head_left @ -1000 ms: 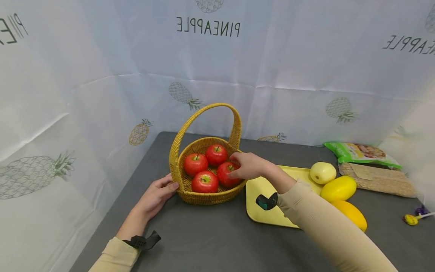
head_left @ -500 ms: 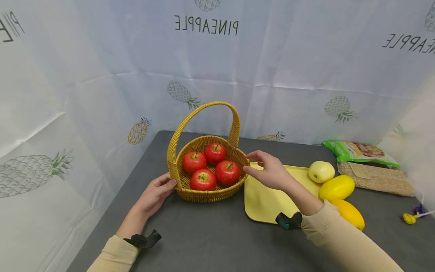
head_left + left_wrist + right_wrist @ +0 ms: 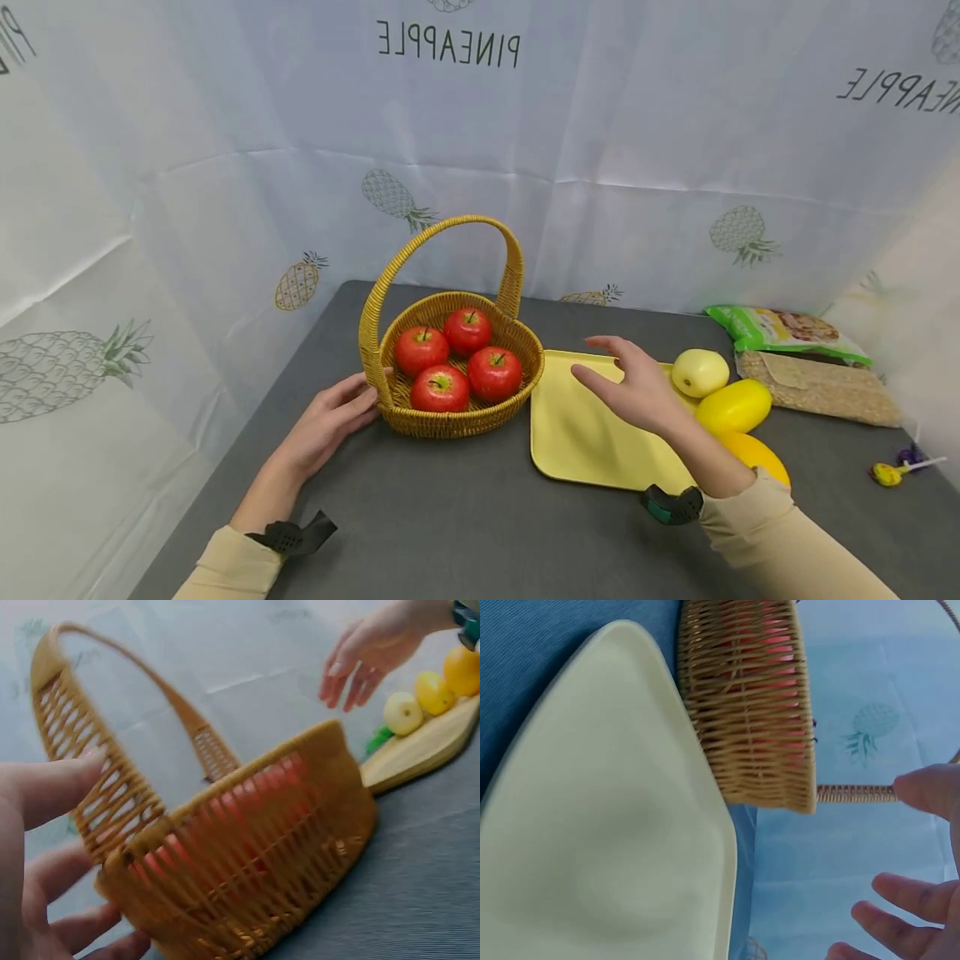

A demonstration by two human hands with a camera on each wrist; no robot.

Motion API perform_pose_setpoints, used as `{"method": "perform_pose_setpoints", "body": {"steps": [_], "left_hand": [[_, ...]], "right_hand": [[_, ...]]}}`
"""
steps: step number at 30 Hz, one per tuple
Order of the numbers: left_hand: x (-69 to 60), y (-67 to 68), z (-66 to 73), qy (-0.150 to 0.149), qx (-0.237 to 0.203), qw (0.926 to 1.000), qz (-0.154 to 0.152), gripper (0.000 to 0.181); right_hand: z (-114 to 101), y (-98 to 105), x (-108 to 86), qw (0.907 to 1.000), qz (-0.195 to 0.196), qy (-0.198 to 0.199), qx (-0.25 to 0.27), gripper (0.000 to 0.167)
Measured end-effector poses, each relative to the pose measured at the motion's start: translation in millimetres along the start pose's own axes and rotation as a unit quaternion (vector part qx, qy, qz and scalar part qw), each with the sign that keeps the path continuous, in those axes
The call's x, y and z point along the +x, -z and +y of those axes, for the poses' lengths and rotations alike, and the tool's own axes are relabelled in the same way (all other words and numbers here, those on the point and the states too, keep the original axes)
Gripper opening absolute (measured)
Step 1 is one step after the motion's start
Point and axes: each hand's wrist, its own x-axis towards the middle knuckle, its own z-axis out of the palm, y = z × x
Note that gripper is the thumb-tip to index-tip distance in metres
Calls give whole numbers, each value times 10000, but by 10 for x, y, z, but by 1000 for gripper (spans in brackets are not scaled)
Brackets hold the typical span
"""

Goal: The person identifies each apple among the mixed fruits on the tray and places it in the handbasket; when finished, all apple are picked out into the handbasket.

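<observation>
A yellow wicker basket (image 3: 457, 423) with a tall arched handle holds several red apples (image 3: 495, 374). My left hand (image 3: 330, 421) is at the basket's left side and holds the foot of the handle; in the left wrist view its thumb lies across the weave and the other fingers reach to the far side. My right hand (image 3: 633, 387) hovers above a pale yellow tray (image 3: 577, 442), apart from the basket. Its thumb and fingers are spread, with nothing between them. The right wrist view shows the tray (image 3: 607, 817) close below, beside the basket wall (image 3: 746, 712).
On the tray's right side sit a pale green round fruit (image 3: 701, 372), a yellow oval fruit (image 3: 735, 407) and an orange-yellow fruit (image 3: 757, 457). Farther right lie a green food packet (image 3: 787, 333), a clear bag of grains (image 3: 821, 390) and a lollipop (image 3: 888, 474). A pineapple-print curtain (image 3: 637, 167) stands behind.
My right hand has let go of the right-hand apple and drawn back to the right, out of the basket to above the tray. The left hand stays at the handle's foot.
</observation>
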Motion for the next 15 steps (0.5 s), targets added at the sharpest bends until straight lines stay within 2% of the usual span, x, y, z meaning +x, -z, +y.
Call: {"method": "perform_pose_setpoints", "body": {"steps": [2,3,5,6,9,10,13,15], "left_hand": [[-52,-49,22,-23,693,9976,86,56],[-78,-80,27,-53,1096,9938,160,59],[-135,-161,28,-75,1916,9806,411,65],[-163,-210,28,-89,2350,9703,575,68],[-249,-391,73,150,3461,9320,1069,77],[-279,-459,109,307,3806,9165,1197,80],[-365,-682,262,741,4866,8584,1443,88],[-420,-838,378,813,5378,8254,1511,93]], "right_hand": [[20,16,-31,9998,-5,-3,-175,70],[28,20,-41,9997,-2,-18,-258,71],[33,26,-61,9992,16,-59,-392,74],[32,27,-69,9991,26,-66,-426,74],[22,26,-87,9986,48,-78,-511,76],[22,24,-92,9985,52,-69,-535,77],[28,8,-103,9982,75,-27,-595,77],[41,-9,-105,9980,95,3,-622,78]]}}
